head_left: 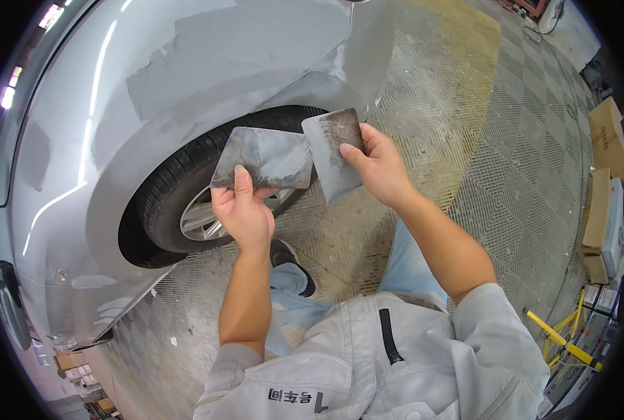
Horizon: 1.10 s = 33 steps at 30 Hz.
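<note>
My left hand point(244, 206) pinches a flat spreader plate point(270, 157) along its lower left, thumb on top; grey paste is smeared over its dull metal face. My right hand point(377, 164) grips a second spreader plate point(326, 140) by its right edge; it has a dark, stained area and pale grey paste along the left and lower part. The two plates are side by side, edges nearly meeting, in front of a tire point(165, 182). Above them, the silver car's fender point(207, 56) has patches of matte grey filler.
The car's bodywork spans the left, with a mirror point(7, 301) low at the edge. I stand on patterned grid flooring point(501, 210) beside the wheel. Cardboard boxes point(599, 210) line the right, with yellow metal bars point(560, 339) below them and a cable point(571, 84) above.
</note>
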Motion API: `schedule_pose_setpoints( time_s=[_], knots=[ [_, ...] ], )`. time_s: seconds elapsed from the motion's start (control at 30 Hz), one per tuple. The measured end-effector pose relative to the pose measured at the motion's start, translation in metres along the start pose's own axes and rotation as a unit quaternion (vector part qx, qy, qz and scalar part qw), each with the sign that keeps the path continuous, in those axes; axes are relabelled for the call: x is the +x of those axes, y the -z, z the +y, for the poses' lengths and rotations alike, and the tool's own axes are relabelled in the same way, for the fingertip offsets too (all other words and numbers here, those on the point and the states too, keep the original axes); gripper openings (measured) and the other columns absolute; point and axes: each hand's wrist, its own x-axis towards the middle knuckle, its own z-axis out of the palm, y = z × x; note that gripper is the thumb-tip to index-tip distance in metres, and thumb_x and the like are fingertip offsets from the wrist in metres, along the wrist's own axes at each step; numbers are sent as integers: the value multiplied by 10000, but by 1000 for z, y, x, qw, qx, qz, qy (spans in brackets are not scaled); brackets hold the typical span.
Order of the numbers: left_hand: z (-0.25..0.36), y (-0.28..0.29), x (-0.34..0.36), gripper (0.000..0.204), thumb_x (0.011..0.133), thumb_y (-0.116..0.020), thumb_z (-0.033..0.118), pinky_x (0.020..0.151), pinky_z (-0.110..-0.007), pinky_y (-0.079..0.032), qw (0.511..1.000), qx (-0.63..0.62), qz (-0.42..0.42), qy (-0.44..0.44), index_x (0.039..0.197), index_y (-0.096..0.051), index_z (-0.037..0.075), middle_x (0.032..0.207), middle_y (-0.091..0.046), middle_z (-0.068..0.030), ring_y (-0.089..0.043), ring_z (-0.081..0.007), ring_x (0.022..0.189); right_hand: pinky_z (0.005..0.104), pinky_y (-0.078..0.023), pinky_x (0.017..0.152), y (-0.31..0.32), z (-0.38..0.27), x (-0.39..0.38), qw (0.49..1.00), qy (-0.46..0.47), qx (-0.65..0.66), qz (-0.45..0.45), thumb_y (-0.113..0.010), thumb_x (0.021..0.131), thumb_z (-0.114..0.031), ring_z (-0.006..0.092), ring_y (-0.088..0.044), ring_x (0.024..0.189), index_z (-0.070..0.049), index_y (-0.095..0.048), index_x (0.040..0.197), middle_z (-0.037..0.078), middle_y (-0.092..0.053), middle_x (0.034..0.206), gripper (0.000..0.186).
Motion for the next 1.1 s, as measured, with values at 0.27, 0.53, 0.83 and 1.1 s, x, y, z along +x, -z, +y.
schedule_pose_setpoints(
  time_s=[0.27, 0.53, 0.83, 1.1],
  knots=[
    [-10, -3, -4, 192, 955, -541, 120, 626, -339, -606, 999, 25, 21, 13, 1094, -542, -12, 1037, -637, -127, -667, -201, 827, 272, -471, 816, -25, 12, -13, 999, 7, 34, -7, -576, 896, -33, 112, -567, 904, 27, -544, 1071, 69, -634, 991, 187],
    [-12, -5, -9, 234, 953, -573, 178, 608, -337, -596, 998, 44, 52, 4, 876, -525, -38, 935, -627, -163, -637, -182, 774, 263, -462, 789, -30, -2, -12, 994, 22, 90, -59, -582, 891, -24, 84, -528, 884, 5, -526, 1010, 39, -611, 963, 134],
    [17, 18, 3, 253, 969, -530, 160, 563, -352, -600, 983, 19, 113, -142, 848, -442, -44, 949, -601, -230, -649, -254, 773, 331, -505, 765, -12, -39, 77, 889, 262, -169, 336, -545, 905, -67, 269, -671, 876, -11, -640, 1015, 180, -670, 927, 156],
    [27, 21, 2, 278, 976, -517, 187, 557, -328, -589, 976, 27, 152, -151, 879, -448, -65, 948, -590, -226, -643, -237, 755, 383, -500, 894, -71, -3, 56, 812, 419, -282, 292, -539, 738, 75, 338, -625, 1013, -36, -633, 1078, 154, -660, 1065, 370]
  ],
)
